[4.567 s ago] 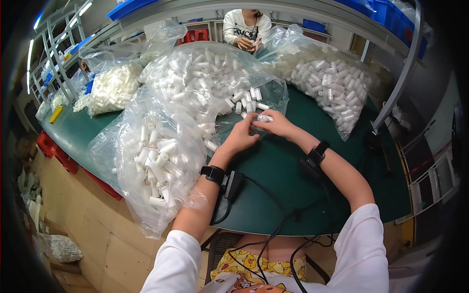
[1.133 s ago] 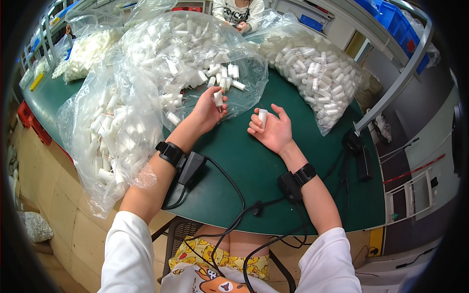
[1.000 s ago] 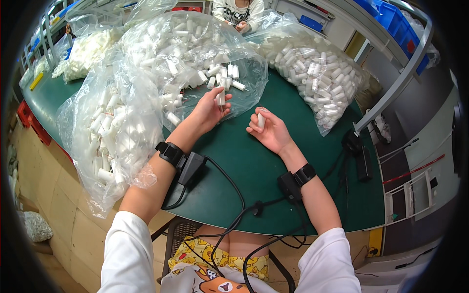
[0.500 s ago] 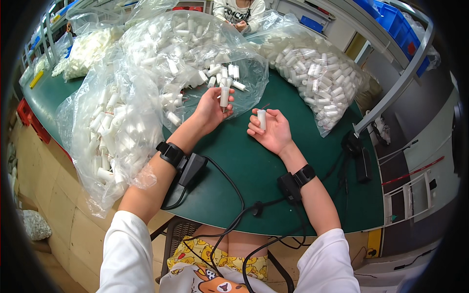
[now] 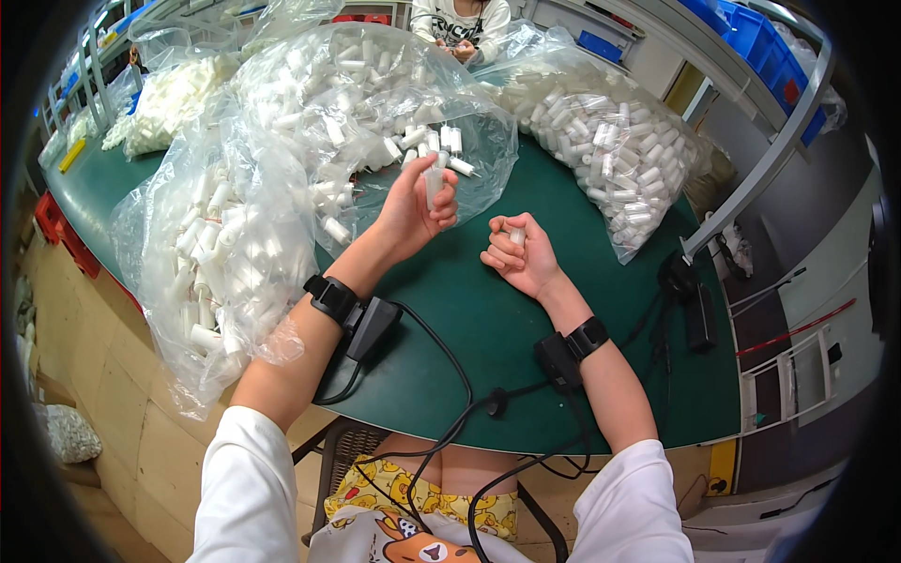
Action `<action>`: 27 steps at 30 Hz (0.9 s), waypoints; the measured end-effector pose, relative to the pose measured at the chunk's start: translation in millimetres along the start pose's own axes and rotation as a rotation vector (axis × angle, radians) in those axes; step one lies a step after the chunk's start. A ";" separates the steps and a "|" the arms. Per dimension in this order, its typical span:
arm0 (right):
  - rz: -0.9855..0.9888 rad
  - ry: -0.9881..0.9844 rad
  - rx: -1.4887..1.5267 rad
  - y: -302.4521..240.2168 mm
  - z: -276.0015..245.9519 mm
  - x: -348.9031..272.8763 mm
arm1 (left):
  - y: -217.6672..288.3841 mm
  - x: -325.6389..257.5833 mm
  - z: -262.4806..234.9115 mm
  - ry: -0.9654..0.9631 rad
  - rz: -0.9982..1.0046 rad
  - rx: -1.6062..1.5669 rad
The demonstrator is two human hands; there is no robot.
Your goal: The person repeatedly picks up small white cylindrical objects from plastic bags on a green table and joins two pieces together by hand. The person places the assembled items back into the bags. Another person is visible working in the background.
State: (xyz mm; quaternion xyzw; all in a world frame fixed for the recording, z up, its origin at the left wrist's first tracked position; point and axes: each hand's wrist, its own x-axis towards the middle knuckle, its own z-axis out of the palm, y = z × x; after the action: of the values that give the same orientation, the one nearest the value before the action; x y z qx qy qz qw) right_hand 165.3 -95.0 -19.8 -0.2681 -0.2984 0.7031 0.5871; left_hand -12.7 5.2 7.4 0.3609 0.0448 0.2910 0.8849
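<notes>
At the far left of the green desk [image 5: 554,310] lies a yellow bar [image 5: 71,156], with red bins [image 5: 66,240] below the desk's edge. Right of the bar sits a clear bag of cream-white pieces [image 5: 178,111]. Nearer, a clear bag of white cylinders [image 5: 208,272] leans over the left edge of the desk, its plastic against the left forearm [image 5: 272,375].

Farther back and to the right, a large clear bag [image 5: 352,103] spreads over the desk, with loose cylinders [image 5: 413,139] lying at its open mouth. Just in front of that mouth, the left hand [image 5: 411,212] is closed around a white cylinder [image 5: 433,192], held roughly upright, clear of the desk. A black wrist unit [image 5: 374,328] is strapped to this arm, and black cables [image 5: 449,355] run from it toward the near edge.

At the far side, a co-worker [image 5: 462,28] in a white printed top has both hands together.

To the right, the right hand [image 5: 528,266] is curled tightly about a second cylinder [image 5: 516,235], mostly hidden by the fingers. Beyond it, another clear bag of cylinders [image 5: 624,174] narrows toward the near side, beside a grey metal post [image 5: 770,178] under a blue bin [image 5: 777,56].
</notes>
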 end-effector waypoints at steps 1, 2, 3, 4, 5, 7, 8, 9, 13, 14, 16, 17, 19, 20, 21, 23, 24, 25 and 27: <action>0.001 0.003 0.007 0.4 0.6 0.7 | -0.1 -0.1 -0.2 0.025 -0.009 0.026; 0.003 0.007 0.013 0.8 1.2 1.4 | -0.3 0.1 -0.8 0.012 -0.004 0.015; 0.004 0.014 0.010 1.1 1.8 1.8 | -0.5 0.3 -1.2 -0.001 0.000 0.005; 0.003 0.024 0.006 0.9 2.7 1.4 | -1.1 0.9 -1.0 -0.016 0.002 -0.008; 0.003 0.034 0.003 0.9 3.1 1.1 | -1.5 1.2 -1.0 -0.004 0.002 0.025; -0.003 0.035 0.005 1.3 2.8 0.9 | -1.8 1.4 -1.2 0.020 0.003 0.091; -0.006 0.035 0.006 1.3 3.0 0.7 | -1.6 1.5 -1.4 0.007 0.003 0.084; -0.006 0.034 0.006 1.4 3.1 0.5 | -1.4 1.6 -1.6 -0.006 0.002 0.077; -0.004 0.034 0.015 0.9 3.9 0.8 | -1.1 1.6 1.6 -0.043 0.008 -0.052; -0.001 0.036 0.019 0.9 3.2 1.3 | -1.1 0.7 2.9 -0.060 0.004 -0.073; -0.004 0.039 0.021 1.6 2.3 1.6 | -1.1 -0.8 4.2 -0.095 -0.002 -0.114; -0.005 0.041 0.021 1.8 2.1 1.7 | -0.9 -0.7 4.1 -0.097 -0.001 -0.118; -0.008 0.036 0.010 1.8 1.5 1.9 | -0.7 -0.5 3.5 -0.100 0.000 -0.127; -0.008 0.034 0.004 1.8 1.2 2.0 | -0.5 -0.4 2.7 -0.112 0.001 -0.127; -0.009 0.030 0.005 1.8 1.0 2.1 | -0.1 -0.3 1.9 -0.124 0.002 -0.128; -0.009 0.023 0.005 1.6 0.9 2.0 | -0.3 -0.3 1.1 -0.138 0.005 -0.131; -0.009 0.024 0.002 1.5 1.0 2.1 | -0.9 -0.7 0.7 -0.140 0.009 -0.134; -0.008 0.025 0.001 1.6 1.3 2.0 | -1.1 -1.8 1.7 -0.141 0.011 -0.137; -0.008 0.024 -0.001 2.0 1.4 2.0 | -2.1 -2.6 4.3 -0.127 0.019 -0.094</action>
State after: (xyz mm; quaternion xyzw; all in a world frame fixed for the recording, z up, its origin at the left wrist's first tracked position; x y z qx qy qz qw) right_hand 162.6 -93.4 -20.4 -0.2758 -0.2928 0.6972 0.5933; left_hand -12.6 0.0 8.8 0.3369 -0.0288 0.2778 0.8991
